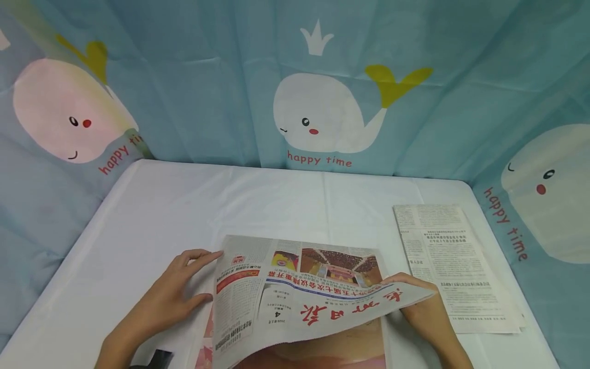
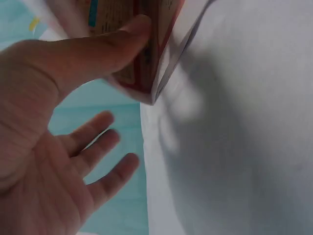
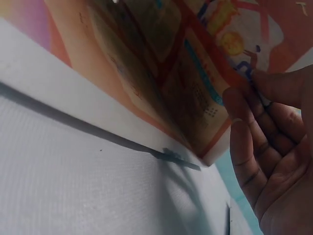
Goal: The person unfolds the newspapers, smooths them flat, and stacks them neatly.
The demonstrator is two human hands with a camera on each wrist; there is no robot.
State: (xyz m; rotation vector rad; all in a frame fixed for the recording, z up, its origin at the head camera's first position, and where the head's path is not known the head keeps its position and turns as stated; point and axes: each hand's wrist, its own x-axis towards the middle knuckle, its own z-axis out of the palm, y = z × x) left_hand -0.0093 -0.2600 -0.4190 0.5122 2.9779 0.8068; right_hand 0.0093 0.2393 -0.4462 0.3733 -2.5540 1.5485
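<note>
A newspaper (image 1: 258, 307) printed with red headline characters and colour photos lies in front of me, upside down from this side. Its top sheet bows upward along the near edge, baring a coloured inside page (image 1: 341, 348). My right hand (image 1: 426, 310) pinches the raised sheet at its right side. In the right wrist view, thumb and fingers meet at the colourful page (image 3: 195, 93). At the newspaper's left side is my left hand (image 1: 177, 292), fingers spread, index fingertip at the upper left edge. The left wrist view shows its thumb over the paper (image 2: 129, 73), other fingers straight.
A stack of folded newspapers (image 1: 442, 271) lies on the right of the white-covered table (image 1: 184, 205). A small black object (image 1: 160, 359) sits by my left forearm. Blue curtains (image 1: 198, 102) with whale prints hang behind and on both sides.
</note>
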